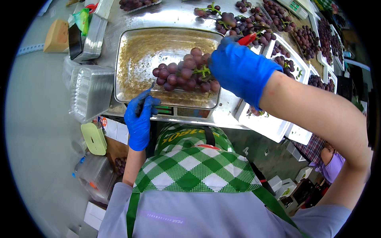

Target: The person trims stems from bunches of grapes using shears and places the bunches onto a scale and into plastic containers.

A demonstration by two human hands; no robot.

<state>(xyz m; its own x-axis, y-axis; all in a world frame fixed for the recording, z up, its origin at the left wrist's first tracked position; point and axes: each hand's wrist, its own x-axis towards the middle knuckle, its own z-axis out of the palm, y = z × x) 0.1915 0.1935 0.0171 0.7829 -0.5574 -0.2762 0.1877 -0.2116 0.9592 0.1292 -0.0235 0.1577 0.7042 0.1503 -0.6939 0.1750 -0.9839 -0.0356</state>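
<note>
My left hand (pixel 140 119), in a blue glove, is at the front left corner of a metal scale pan (pixel 128 71). Its index finger reaches over the rim, apart from the thumb, with nothing visible in the grasp. A clear plastic punnet (pixel 166 55) sits in the pan, and a bunch of red-purple grapes (pixel 181 71) with a green stem lies over it. My right hand (pixel 241 68), also gloved, is at the bunch's right end, its fingertips hidden. From its top sticks out the red handle of a tool (pixel 247 39), probably snips.
Stacked clear punnets (pixel 89 89) stand left of the pan. Behind them are a phone (pixel 75 41) and a green packet (pixel 83 21). Loose grape bunches (pixel 247 23) lie at the back right. White foam trays (pixel 268 122) line the right side. Another person's arm (pixel 326 156) shows at lower right.
</note>
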